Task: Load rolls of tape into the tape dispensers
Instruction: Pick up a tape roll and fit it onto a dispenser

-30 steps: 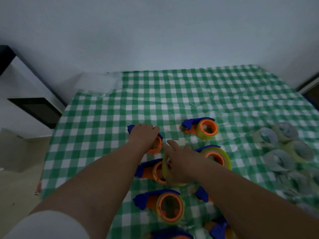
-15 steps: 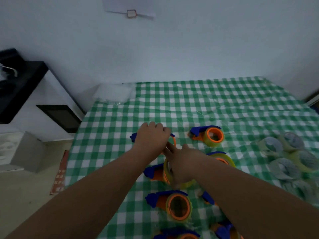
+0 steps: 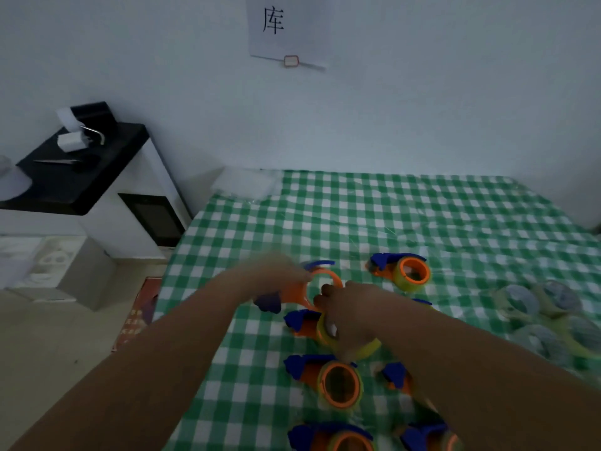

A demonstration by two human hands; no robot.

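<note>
My left hand (image 3: 273, 275), blurred by motion, grips an empty orange-and-blue tape dispenser (image 3: 312, 284) and holds it just above the green checked table (image 3: 390, 216). My right hand (image 3: 348, 317) grips a yellowish roll of tape (image 3: 364, 348) right beside that dispenser's orange ring. Several loaded dispensers lie around: one at the back (image 3: 403, 271), one under my right hand (image 3: 302, 323), one in front (image 3: 331, 382). Loose tape rolls (image 3: 540, 317) sit at the right.
More dispensers (image 3: 335, 439) lie at the near table edge. A white and black cabinet (image 3: 97, 187) stands left of the table, with a grey box (image 3: 65, 271) on the floor. A paper sign (image 3: 286, 27) hangs on the wall.
My left hand has lifted the empty dispenser off the table and turned it. My right hand moved the tape roll closer to it. The camera has tilted up.
</note>
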